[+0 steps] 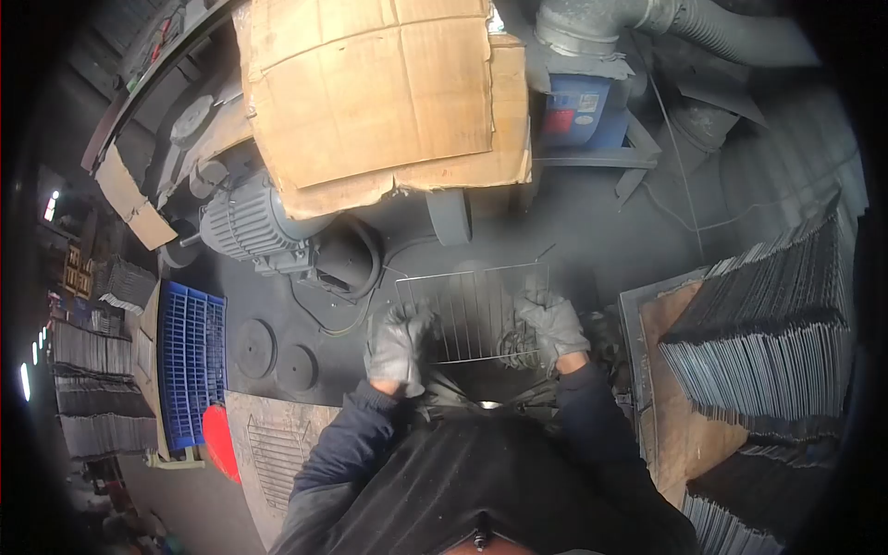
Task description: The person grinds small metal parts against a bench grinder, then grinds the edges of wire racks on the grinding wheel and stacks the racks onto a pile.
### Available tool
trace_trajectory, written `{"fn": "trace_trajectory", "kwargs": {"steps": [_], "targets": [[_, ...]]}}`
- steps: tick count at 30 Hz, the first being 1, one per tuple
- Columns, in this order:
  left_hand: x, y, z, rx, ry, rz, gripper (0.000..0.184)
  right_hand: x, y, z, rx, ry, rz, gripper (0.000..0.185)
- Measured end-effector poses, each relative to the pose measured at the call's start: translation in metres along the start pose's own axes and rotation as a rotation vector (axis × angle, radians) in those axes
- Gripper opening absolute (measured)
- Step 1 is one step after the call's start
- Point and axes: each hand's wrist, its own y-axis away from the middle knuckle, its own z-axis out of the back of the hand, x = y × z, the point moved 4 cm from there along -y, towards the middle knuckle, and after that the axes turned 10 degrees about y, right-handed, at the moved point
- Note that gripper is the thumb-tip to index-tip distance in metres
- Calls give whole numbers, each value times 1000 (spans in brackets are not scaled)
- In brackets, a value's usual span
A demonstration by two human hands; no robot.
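A rectangular wire rack (pixel 474 319) with thin parallel bars is held up in front of my body. My left hand (pixel 401 344), in a grey work glove, is closed around its left side. On the opposite side my right hand (pixel 552 326), gloved the same way, grips the rack's edge. Both hands sit at about the same height, with the bars spanning the gap between them. The fingertips are partly hidden by the gloves and the blurred bars. Some crumpled grey material (pixel 601 338) shows just beside my right hand.
Cardboard sheets (pixel 379 92) cover equipment ahead, beside an electric motor (pixel 245 222). Stacks of thin dark plates (pixel 763 361) stand on the right. At left are a blue plastic crate (pixel 192 361), a red round object (pixel 219 444), round discs (pixel 254 347) and another wire rack (pixel 279 458) on a board.
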Motion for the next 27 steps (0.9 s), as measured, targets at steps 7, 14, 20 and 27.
{"fn": "trace_trajectory", "kwargs": {"steps": [7,14,20,27], "targets": [[33,-62,-34,92,-164,-206,17,1,-32,35,-148,222,2,28],[74,-83,-56,29,221,-35,18,-5,-41,59,-253,240,117,27],[69,-79,-45,-15,272,-43,17,1,-48,50,-142,210,-127,28],[18,-84,-29,-51,227,57,15,28,-44,13,-287,103,-72,23]]}}
